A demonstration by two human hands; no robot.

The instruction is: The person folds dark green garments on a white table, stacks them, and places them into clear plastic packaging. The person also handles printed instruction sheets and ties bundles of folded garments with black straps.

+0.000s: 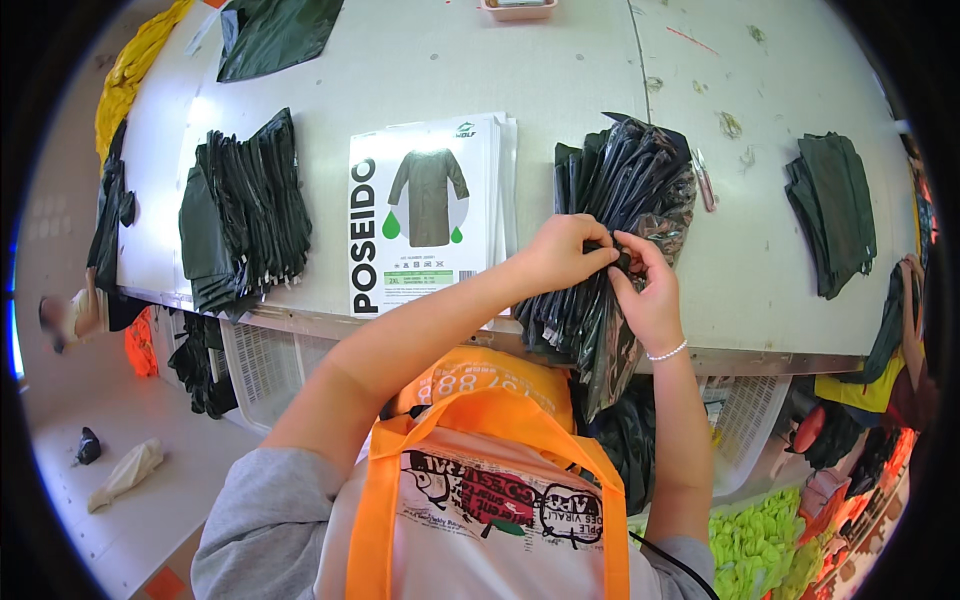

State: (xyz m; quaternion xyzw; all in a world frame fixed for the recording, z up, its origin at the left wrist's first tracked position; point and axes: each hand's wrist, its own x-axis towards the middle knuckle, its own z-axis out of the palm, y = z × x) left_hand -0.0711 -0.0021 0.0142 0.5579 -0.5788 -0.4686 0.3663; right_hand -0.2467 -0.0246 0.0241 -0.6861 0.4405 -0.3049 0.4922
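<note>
Both of my hands meet over a pile of thin, dark glossy folded pieces [628,165], partly covered by shiny clear film, at the table's front edge. My left hand [575,258] is closed, its fingertips pinching a small dark piece on the pile. Opposite it, my right hand [648,295] pinches the same dark spot between thumb and fingers. Exactly what the fingertips grip is hidden. Left of my hands lies a stack of white printed sheets [480,150] picturing a long green coat. Small thread snips [704,182] rest just right of the pile.
Dark green folded pieces [250,215] are stacked at the left, and another folded bundle [832,210] lies at the right. White crates [262,365] stand below the table edge. Other people appear at the far left and right edges. A pink tray [520,10] sits at the back.
</note>
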